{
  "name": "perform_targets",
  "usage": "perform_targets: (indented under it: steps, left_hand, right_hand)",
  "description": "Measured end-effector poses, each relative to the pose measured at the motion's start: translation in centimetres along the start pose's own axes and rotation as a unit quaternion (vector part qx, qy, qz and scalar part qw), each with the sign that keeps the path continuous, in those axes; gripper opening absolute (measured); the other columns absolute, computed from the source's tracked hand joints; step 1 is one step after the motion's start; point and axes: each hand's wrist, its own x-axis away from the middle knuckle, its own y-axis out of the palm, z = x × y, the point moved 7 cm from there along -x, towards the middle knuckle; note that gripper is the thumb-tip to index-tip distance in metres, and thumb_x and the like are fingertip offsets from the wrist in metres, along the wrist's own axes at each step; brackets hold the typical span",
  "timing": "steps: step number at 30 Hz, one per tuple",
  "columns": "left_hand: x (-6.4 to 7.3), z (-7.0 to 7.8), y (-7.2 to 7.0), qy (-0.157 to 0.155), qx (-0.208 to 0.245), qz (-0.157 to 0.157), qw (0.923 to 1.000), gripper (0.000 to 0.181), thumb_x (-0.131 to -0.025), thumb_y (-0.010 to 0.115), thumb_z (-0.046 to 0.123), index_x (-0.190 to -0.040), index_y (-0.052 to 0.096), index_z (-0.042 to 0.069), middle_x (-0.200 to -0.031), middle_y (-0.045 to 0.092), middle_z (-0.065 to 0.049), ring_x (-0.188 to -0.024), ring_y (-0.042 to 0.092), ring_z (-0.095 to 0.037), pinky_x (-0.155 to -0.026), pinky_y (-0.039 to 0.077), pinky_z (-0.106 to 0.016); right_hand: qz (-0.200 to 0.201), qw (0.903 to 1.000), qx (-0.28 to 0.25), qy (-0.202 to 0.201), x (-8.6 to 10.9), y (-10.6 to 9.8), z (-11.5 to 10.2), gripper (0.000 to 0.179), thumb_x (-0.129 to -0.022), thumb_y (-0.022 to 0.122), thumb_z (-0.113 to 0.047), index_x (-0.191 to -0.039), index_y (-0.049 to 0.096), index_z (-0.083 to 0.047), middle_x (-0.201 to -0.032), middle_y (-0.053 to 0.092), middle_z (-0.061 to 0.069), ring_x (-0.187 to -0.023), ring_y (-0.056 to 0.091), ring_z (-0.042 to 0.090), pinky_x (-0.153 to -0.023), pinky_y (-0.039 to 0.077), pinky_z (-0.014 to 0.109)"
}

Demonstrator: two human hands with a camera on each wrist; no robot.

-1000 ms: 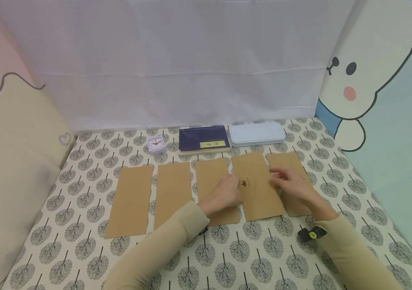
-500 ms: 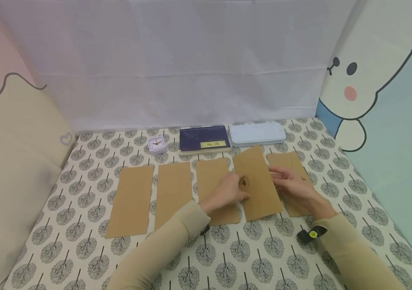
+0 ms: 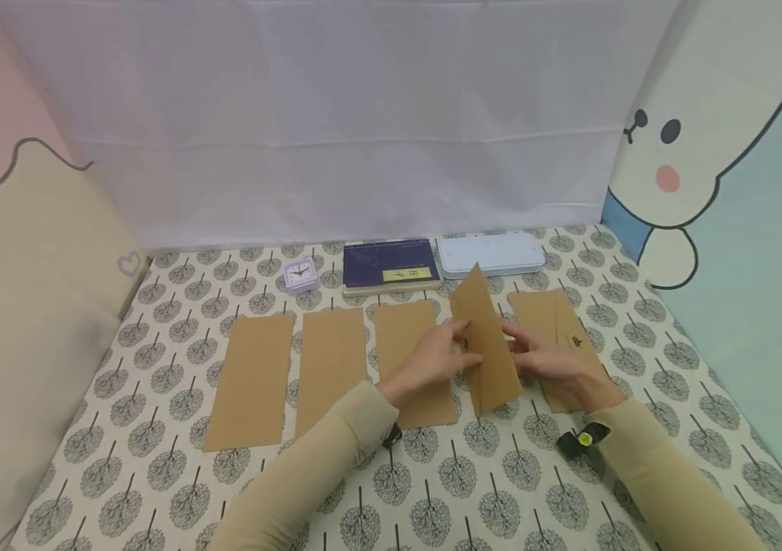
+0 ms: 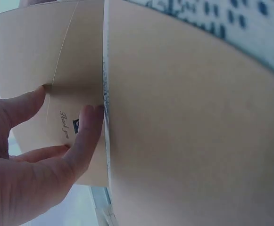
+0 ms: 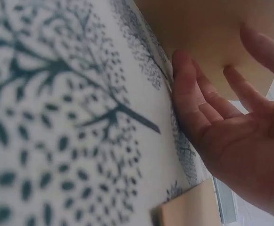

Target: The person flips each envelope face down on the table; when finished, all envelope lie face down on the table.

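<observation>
Between my two hands a brown kraft envelope [image 3: 490,344] stands tilted up on one long edge. Its printed face, with "Thank you" on it, turns toward my left hand [image 3: 428,360]. In the left wrist view, the thumb and fingers of that hand touch this face of the envelope [image 4: 70,52], all on one side. My right hand [image 3: 545,360] is at the opposite side. Its extended fingers [image 5: 250,94] touch the plain face in the right wrist view. Another envelope [image 3: 401,329] lies flat under my left forearm, and one with a small print [image 3: 549,310] lies by my right hand.
Two more flat envelopes, one [image 3: 253,375] at the far left and one [image 3: 329,352] beside it, continue the row. Behind stand a small lilac clock [image 3: 301,274], a dark blue book [image 3: 387,260] and a pale blue case [image 3: 490,252]. A tree-patterned cloth [image 3: 391,486] covers the table.
The envelope between my hands has turned from lying flat to standing tilted on its edge. My right hand has moved slightly left with it, and my left fingers have spread against the printed face.
</observation>
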Motion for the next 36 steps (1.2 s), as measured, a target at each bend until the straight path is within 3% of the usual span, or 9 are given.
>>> perform_targets:
  steps: [6, 9, 13, 15, 20, 28, 33, 36]
  left_hand:
    - [-0.3, 0.0, -0.1, -0.009, 0.058, -0.002, 0.9983, 0.071, -0.089, 0.069, 0.029, -0.147, 0.035, 0.009, -0.122, 0.059, -0.01, -0.104, 0.06, -0.019, -0.073, 0.052, -0.023]
    - [-0.2, 0.2, -0.3, -0.006, 0.097, -0.004, 0.9952, 0.069, -0.09, 0.069, 0.026, -0.147, 0.035, 0.008, -0.117, 0.061, -0.009, -0.097, 0.063, -0.017, -0.074, 0.053, -0.026]
    - [0.0, 0.5, -0.4, -0.023, 0.175, -0.014, 0.9843, 0.067, -0.09, 0.068, 0.023, -0.147, 0.035, 0.008, -0.112, 0.062, -0.006, -0.086, 0.066, -0.021, -0.075, 0.054, -0.035]
    - [0.0, 0.6, -0.4, -0.03, 0.211, -0.018, 0.9768, 0.065, -0.091, 0.067, 0.022, -0.147, 0.036, 0.008, -0.111, 0.062, -0.006, -0.086, 0.067, -0.026, -0.076, 0.054, -0.038]
    - [0.0, 0.9, -0.4, -0.027, 0.272, -0.029, 0.9615, 0.058, -0.095, 0.06, 0.029, -0.145, 0.039, 0.007, -0.118, 0.061, -0.01, -0.093, 0.065, -0.023, -0.08, 0.054, -0.039]
    - [0.3, 1.5, -0.4, -0.03, 0.325, -0.044, 0.9441, 0.058, -0.096, 0.051, 0.049, -0.138, 0.05, 0.008, -0.129, 0.056, -0.014, -0.099, 0.064, -0.022, -0.086, 0.051, -0.043]
    - [0.5, 1.6, -0.6, -0.018, 0.348, -0.025, 0.9369, 0.048, -0.1, 0.047, 0.038, -0.131, 0.054, 0.001, -0.124, 0.059, -0.017, -0.104, 0.061, -0.029, -0.089, 0.049, -0.044]
    - [0.7, 1.6, -0.8, -0.013, 0.362, -0.014, 0.9319, 0.042, -0.102, 0.046, 0.029, -0.127, 0.056, -0.004, -0.111, 0.065, -0.015, -0.101, 0.063, -0.031, -0.089, 0.048, -0.045]
  right_hand:
    - [-0.006, 1.0, 0.002, 0.006, -0.2, 0.4, -0.1, 0.068, -0.095, 0.056, -0.005, -0.152, 0.02, -0.016, -0.143, 0.032, 0.03, -0.121, 0.046, 0.04, -0.094, 0.043, 0.047]
    - [0.01, 0.9998, 0.011, 0.012, -0.2, 0.4, -0.2, 0.069, -0.095, 0.057, -0.008, -0.152, 0.02, -0.019, -0.144, 0.028, 0.03, -0.122, 0.045, 0.041, -0.095, 0.043, 0.046]
    - [0.024, 0.9993, 0.024, 0.017, -0.1, 0.4, -0.5, 0.071, -0.095, 0.057, -0.01, -0.152, 0.018, -0.022, -0.146, 0.022, 0.03, -0.121, 0.045, 0.041, -0.094, 0.043, 0.045]
    - [0.02, 0.9995, 0.019, 0.012, -0.1, 0.5, -0.6, 0.071, -0.096, 0.056, -0.008, -0.153, 0.016, -0.023, -0.146, 0.021, 0.03, -0.12, 0.046, 0.043, -0.094, 0.043, 0.047]
    - [0.025, 0.9992, 0.032, 0.003, 0.0, 0.7, -1.0, 0.071, -0.096, 0.056, -0.009, -0.152, 0.016, -0.025, -0.144, 0.026, 0.03, -0.115, 0.049, 0.046, -0.092, 0.044, 0.051]
    - [0.053, 0.9937, 0.098, 0.01, 0.3, 0.8, -1.5, 0.069, -0.094, 0.062, -0.017, -0.149, 0.022, -0.028, -0.142, 0.032, 0.023, -0.114, 0.049, 0.041, -0.086, 0.047, 0.052]
    - [0.076, 0.9862, 0.147, 0.008, 0.6, 0.6, -1.8, 0.064, -0.093, 0.064, -0.02, -0.146, 0.029, -0.028, -0.137, 0.036, 0.023, -0.11, 0.052, 0.04, -0.082, 0.049, 0.051]
    - [0.101, 0.9747, 0.199, 0.004, 1.0, 0.2, -2.1, 0.062, -0.092, 0.066, -0.023, -0.145, 0.034, -0.025, -0.136, 0.038, 0.023, -0.115, 0.048, 0.041, -0.082, 0.048, 0.047]
